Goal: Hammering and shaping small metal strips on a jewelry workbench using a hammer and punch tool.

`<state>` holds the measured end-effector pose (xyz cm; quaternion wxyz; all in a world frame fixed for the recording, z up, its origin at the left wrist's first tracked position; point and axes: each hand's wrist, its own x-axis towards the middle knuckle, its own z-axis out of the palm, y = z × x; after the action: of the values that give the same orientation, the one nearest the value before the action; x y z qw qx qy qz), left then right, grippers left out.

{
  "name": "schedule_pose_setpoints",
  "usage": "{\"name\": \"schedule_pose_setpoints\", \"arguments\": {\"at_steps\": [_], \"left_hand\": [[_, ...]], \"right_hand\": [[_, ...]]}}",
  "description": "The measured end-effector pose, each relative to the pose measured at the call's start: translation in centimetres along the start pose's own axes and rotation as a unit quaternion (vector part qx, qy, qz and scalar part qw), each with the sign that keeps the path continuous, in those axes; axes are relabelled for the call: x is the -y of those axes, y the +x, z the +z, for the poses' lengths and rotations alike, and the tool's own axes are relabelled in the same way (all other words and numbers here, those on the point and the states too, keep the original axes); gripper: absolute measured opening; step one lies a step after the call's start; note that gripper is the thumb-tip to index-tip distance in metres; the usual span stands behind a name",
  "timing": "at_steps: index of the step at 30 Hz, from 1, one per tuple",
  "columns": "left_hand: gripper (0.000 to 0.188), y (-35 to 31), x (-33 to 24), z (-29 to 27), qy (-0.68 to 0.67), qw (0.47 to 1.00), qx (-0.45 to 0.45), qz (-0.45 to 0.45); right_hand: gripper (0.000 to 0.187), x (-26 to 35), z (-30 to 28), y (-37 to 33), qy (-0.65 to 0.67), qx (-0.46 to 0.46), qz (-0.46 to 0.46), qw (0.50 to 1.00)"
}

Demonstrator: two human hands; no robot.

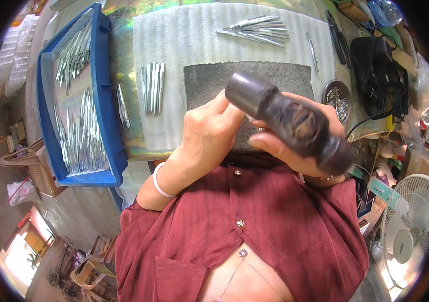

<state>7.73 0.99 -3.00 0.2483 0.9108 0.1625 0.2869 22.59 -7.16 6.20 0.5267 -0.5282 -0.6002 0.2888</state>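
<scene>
Plainly, the right hand clasps a dark, round-faced steel hammer; a stray swing could bruise the nearby left hand, its grip hidden.

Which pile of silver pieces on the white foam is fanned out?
The upper pile, above the dark mat: its pieces spread toward the right. The left pile lies side by side, near-parallel.

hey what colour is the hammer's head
The hammer's head is dark grey, nearly black; it shows best in the head view.
</scene>
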Motion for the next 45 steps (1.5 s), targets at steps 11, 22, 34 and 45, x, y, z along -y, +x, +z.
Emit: {"name": "schedule_pose_setpoints", "arguments": {"at_steps": [11, 22, 34, 45], "left_hand": [[0.028, -1.6, 0.9, -0.3, -0.055, 0.99, 0.125, -0.046], [0.018, 0.6, -0.6, -2.1, -0.056, 0.996, -0.027, -0.064], [0.019, 0.6, -0.5, -1.7, -0.064, 0.996, -0.038, -0.05], [0.017, 0.8, -0.5, -1.6, -0.07, 0.996, -0.035, -0.049]], "right_hand": [[0.022, 1.7, -0.1, 1.8, -0.107, 0.091, -0.022, 0.99], [0.036, 4.7, -3.3, -2.7, -0.112, 0.046, 0.125, 0.985], [0.038, 6.2, -3.3, -2.7, -0.259, 0.097, 0.023, 0.961], [0.03, 8.6, -3.7, -2.8, -0.347, 0.177, 0.108, 0.914]]}}
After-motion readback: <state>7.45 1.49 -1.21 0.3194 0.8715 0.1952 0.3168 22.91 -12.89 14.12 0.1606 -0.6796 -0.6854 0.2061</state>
